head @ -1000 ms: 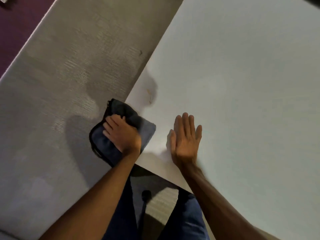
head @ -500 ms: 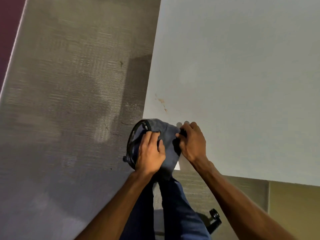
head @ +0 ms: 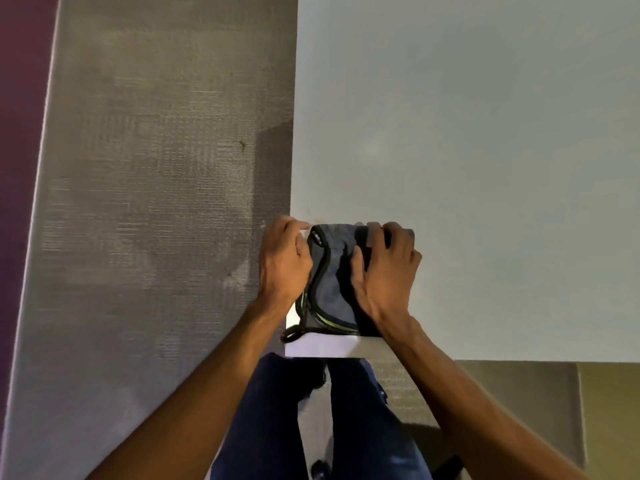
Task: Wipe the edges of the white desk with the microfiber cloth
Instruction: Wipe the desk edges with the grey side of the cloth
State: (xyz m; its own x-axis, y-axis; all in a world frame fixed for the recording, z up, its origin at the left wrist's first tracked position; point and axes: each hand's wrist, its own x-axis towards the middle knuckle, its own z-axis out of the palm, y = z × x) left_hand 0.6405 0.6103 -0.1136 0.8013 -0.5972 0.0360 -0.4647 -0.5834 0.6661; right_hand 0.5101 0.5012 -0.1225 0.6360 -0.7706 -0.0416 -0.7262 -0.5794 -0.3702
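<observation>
The white desk fills the right and upper part of the view, with its near left corner close to me. On that corner lies the dark blue-grey microfiber cloth, folded, with a black stitched border. My left hand grips the cloth's left side at the desk's left edge. My right hand presses on and grips the cloth's right side. Both hands hide part of the cloth. A faint brownish mark shows on the desk just beyond the cloth.
Grey carpet covers the floor to the left of the desk, with a purple strip at the far left. My legs in dark blue trousers stand below the desk corner. A yellowish floor patch lies at the lower right.
The cloth came off the desk's left edge onto the corner top. My right hand left the bare desk and took hold of the cloth. The view turned so the desk edge runs straight.
</observation>
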